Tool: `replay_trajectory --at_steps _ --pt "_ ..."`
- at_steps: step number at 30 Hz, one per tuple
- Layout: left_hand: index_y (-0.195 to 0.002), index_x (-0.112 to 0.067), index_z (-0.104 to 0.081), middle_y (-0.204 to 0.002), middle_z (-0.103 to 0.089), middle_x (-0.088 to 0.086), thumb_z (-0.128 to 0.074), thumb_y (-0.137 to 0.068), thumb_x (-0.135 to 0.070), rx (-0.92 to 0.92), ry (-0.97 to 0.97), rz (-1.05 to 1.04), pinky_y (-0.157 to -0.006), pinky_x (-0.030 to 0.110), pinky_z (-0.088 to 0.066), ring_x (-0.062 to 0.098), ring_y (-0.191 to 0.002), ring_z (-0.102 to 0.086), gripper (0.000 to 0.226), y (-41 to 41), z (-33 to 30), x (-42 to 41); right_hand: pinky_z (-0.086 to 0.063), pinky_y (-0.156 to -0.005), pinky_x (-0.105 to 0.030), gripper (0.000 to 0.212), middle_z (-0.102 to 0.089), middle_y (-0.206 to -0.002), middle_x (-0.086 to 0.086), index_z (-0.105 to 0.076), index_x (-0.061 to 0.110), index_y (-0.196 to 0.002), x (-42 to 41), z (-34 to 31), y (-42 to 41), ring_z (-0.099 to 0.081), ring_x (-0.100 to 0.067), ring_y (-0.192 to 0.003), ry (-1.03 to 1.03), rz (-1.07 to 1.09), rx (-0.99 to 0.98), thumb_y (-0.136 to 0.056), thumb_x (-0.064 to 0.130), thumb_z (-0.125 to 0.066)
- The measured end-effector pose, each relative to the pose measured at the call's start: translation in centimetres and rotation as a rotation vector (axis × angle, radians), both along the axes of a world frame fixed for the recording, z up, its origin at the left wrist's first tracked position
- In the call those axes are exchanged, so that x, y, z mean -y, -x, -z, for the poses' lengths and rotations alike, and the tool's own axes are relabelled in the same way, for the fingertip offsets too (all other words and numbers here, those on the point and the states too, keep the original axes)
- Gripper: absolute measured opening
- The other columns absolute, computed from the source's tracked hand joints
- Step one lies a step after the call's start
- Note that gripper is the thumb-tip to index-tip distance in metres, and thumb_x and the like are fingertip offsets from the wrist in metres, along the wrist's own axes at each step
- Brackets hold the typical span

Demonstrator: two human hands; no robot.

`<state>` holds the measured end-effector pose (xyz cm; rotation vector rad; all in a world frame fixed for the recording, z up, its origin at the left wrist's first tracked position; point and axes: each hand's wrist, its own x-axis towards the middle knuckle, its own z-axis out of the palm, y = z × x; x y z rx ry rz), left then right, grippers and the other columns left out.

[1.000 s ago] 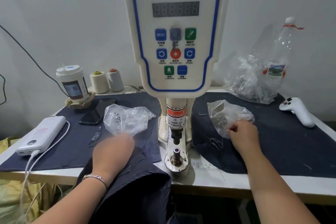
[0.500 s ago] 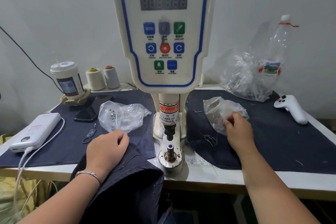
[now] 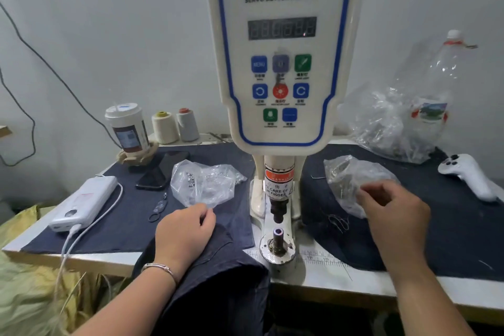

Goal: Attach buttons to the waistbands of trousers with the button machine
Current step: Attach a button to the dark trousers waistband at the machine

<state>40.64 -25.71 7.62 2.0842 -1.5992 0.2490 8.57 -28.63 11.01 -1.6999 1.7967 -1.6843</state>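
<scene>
The white servo button machine (image 3: 281, 63) stands at the table's middle, its punch above the lower die post (image 3: 277, 234). Dark navy trousers (image 3: 218, 281) hang over the front edge left of the die. My left hand (image 3: 185, 234) lies on them with curled fingers gripping the fabric, just below a clear bag of small metal parts (image 3: 204, 185). My right hand (image 3: 395, 215) is at a second clear bag of buttons (image 3: 351, 180) right of the machine, fingertips pinching at its plastic. Anything small between the fingertips is too tiny to see.
Dark cloth (image 3: 131, 215) covers the table on both sides. At the left lie a white power bank (image 3: 84, 202), a phone (image 3: 155, 174), a cup (image 3: 126, 128) and two thread cones (image 3: 174, 125). A big plastic bag with a bottle (image 3: 425, 112) and a white controller (image 3: 469, 174) are on the right.
My right hand has drawn back slightly toward the bag's near edge. My left hand has slid a little forward on the trousers. The camera has tilted.
</scene>
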Motion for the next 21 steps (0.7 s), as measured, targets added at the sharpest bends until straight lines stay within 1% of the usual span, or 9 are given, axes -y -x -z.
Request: replay_trajectory --at_steps 1,3,4,5,7,11,14,17,21 --pt "-0.062 -0.012 -0.046 -0.061 -0.061 0.008 -0.056 -0.093 -0.034 0.004 0.001 0.003 -0.055 0.034 -0.028 0.032 -0.068 -0.057 0.039 -0.1 0.0 0.0 -0.048 -0.052 -0.016 0.009 -0.068 -0.063 0.009 -0.071 0.017 -0.075 -1.2 -0.6 -1.1 -0.064 -0.006 -0.059 -0.012 -0.094 0.144 -0.077 0.01 -0.076" --pt "-0.062 -0.012 -0.046 -0.062 -0.061 0.007 -0.055 -0.093 -0.034 0.009 -0.001 0.005 -0.055 0.034 -0.028 0.032 -0.068 -0.057 0.039 -0.2 0.1 0.0 -0.05 -0.05 -0.015 0.013 -0.072 -0.064 0.001 -0.07 0.014 -0.076 -3.3 -1.3 -3.5 -0.069 -0.012 -0.058 -0.123 -0.295 0.464 -0.076 0.003 -0.076" --pt "-0.063 -0.012 -0.047 -0.062 -0.062 0.007 -0.055 -0.093 -0.035 0.011 -0.001 0.007 -0.055 0.034 -0.028 0.032 -0.069 -0.057 0.038 -0.2 0.1 -0.1 -0.048 -0.046 -0.016 0.014 -0.073 -0.066 -0.002 -0.068 0.012 -0.077 -4.2 -1.3 -4.6 -0.069 -0.015 -0.056 -0.197 -0.375 0.57 -0.076 -0.001 -0.075" --pt "-0.063 -0.012 -0.048 -0.063 -0.062 0.007 -0.055 -0.093 -0.035 0.011 0.001 0.009 -0.055 0.034 -0.028 0.033 -0.069 -0.057 0.038 -0.2 0.1 -0.1 -0.044 -0.042 -0.016 0.015 -0.073 -0.068 -0.005 -0.068 0.011 -0.078 -5.0 -1.1 -5.6 -0.067 -0.017 -0.053 -0.268 -0.431 0.617 -0.075 -0.002 -0.075" --pt "-0.064 -0.012 -0.049 -0.063 -0.063 0.008 -0.054 -0.093 -0.035 0.01 0.0 0.011 -0.055 0.034 -0.028 0.033 -0.07 -0.058 0.038 -0.2 0.2 0.0 -0.039 -0.038 -0.014 0.015 -0.074 -0.069 -0.008 -0.068 0.009 -0.079 -6.0 -1.0 -7.0 -0.062 -0.015 -0.046 -0.376 -0.493 0.647 -0.075 -0.003 -0.075" --pt "-0.061 -0.014 -0.044 -0.063 -0.062 0.007 -0.053 -0.093 -0.035 0.002 -0.006 0.011 -0.055 0.034 -0.026 0.033 -0.07 -0.057 0.039 -0.2 0.2 0.0 -0.039 -0.042 -0.013 0.012 -0.075 -0.075 -0.006 -0.066 0.008 -0.085 -6.3 -1.1 -8.2 -0.054 -0.008 -0.044 -0.51 -0.523 0.698 -0.079 0.0 -0.072" --pt "-0.061 -0.015 -0.042 -0.064 -0.063 0.007 -0.053 -0.093 -0.035 -0.002 -0.006 0.009 -0.055 0.034 -0.026 0.033 -0.07 -0.058 0.04 -0.2 0.2 0.0 -0.039 -0.043 -0.014 0.011 -0.075 -0.076 -0.006 -0.065 0.007 -0.086 -6.0 -1.4 -8.5 -0.053 -0.008 -0.045 -0.548 -0.546 0.714 -0.08 0.002 -0.072" --pt "-0.058 -0.015 -0.039 -0.061 -0.061 0.007 -0.054 -0.092 -0.033 -0.001 0.007 0.007 -0.055 0.034 -0.025 0.033 -0.067 -0.056 0.041 -0.2 0.2 0.0 -0.038 -0.041 -0.014 0.01 -0.075 -0.077 -0.01 -0.065 0.003 -0.088 -5.8 -1.7 -8.7 -0.053 -0.008 -0.045 -0.577 -0.562 0.779 -0.08 0.0 -0.07" --pt "-0.06 -0.013 -0.044 -0.058 -0.058 0.005 -0.054 -0.092 -0.033 -0.007 0.007 -0.003 -0.054 0.034 -0.025 0.027 -0.06 -0.043 0.039 -0.2 0.1 0.1 -0.037 -0.039 -0.014 0.008 -0.075 -0.08 -0.013 -0.065 0.003 -0.088 -5.7 -1.6 -8.6 -0.054 -0.007 -0.045 -0.623 -0.592 0.839 -0.081 -0.001 -0.068"
